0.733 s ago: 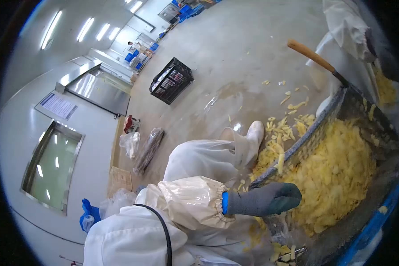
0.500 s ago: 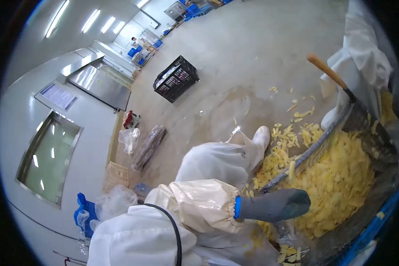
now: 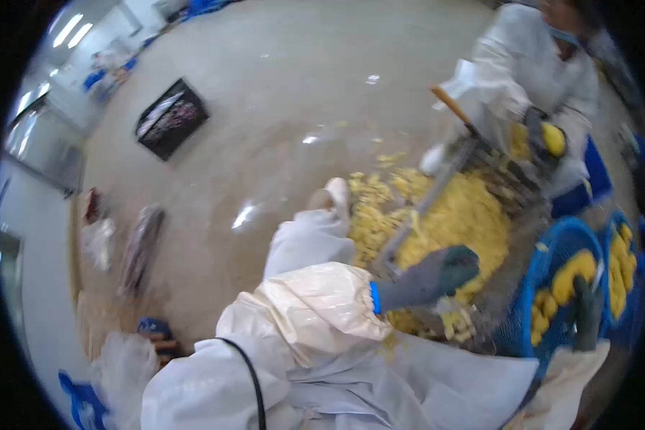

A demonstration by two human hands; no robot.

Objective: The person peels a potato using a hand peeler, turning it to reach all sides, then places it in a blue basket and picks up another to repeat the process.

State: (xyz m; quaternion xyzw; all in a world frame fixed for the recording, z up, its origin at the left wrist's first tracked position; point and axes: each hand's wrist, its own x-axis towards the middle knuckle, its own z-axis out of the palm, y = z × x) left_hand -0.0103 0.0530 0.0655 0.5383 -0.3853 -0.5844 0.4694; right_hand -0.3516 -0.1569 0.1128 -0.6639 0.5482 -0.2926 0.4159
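My left hand [image 3: 437,276], in a grey glove with a dark green front, hangs over a large heap of yellow strips and scraps [image 3: 466,222]. Its fingers are curled together, and whatever they may hold is hidden. At the lower right, my right hand [image 3: 589,312] in a dark glove reaches into a blue mesh basket [image 3: 527,308]. Large rounded yellow pieces [image 3: 573,276] lie in that basket beside the fingers. Motion smears these fingers, so their grip does not show. A bar [image 3: 444,179] with a wooden handle [image 3: 451,104] slants across the heap.
Across the heap a co-worker [image 3: 537,79] in white holds a yellow piece [image 3: 552,140] in gloved hands. Another blue basket [image 3: 613,229] of yellow pieces stands at the right. A black crate [image 3: 170,120] and a wrapped roll [image 3: 142,247] are on the wet floor.
My view has swung to the right, bringing the co-worker's upper body, the blue baskets and my right hand into sight. My left hand stays over the heap.
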